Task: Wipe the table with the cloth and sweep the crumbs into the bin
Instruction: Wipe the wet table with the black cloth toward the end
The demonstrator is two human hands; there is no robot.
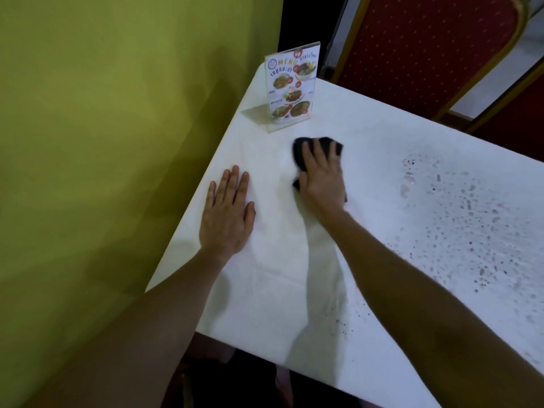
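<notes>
A dark cloth (331,144) lies on the white table (265,290), in front of the menu stand. My right hand (322,179) presses flat on it with the fingers spread, covering most of it. Near the table's left edge my left hand (228,213) rests palm down on the bare top, fingers straight and holding nothing. Dark crumbs and wet spots (459,231) are scattered over the right half of the table, and a few specks (341,322) lie near the front edge. No bin is in view.
A clear acrylic menu stand (290,88) stands upright at the table's far left corner. A red chair with a gold frame (426,42) sits behind the far edge. A yellow-green wall (117,142) runs along the left.
</notes>
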